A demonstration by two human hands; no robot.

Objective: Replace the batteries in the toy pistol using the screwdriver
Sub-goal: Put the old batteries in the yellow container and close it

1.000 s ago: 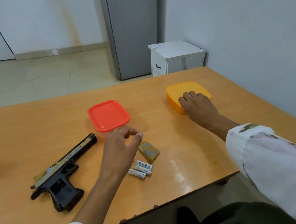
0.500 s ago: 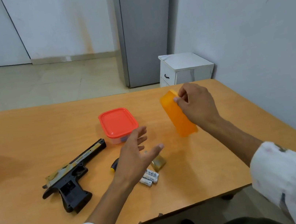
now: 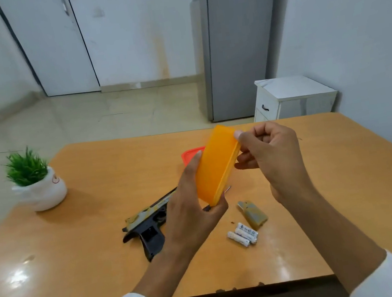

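Over the orange wooden table (image 3: 101, 238), both hands gripped a tilted orange plastic box (image 3: 215, 165), left hand (image 3: 191, 212) cradling its base, right hand (image 3: 269, 152) pinching its lid edge, probably to fetch fresh cells, while the black-and-camouflage toy pistol (image 3: 147, 224) lay below beside three loose white batteries (image 3: 243, 234).

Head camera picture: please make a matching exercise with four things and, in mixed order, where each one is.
Things:
1. orange container
2. toy pistol
3. batteries
4. potted plant

Places:
A. far left on the table
B. lying loose beside the battery cover
C. held tilted above the table by both hands
D. flat on the table, partly behind the left hand

Pairs: 1-C, 2-D, 3-B, 4-A
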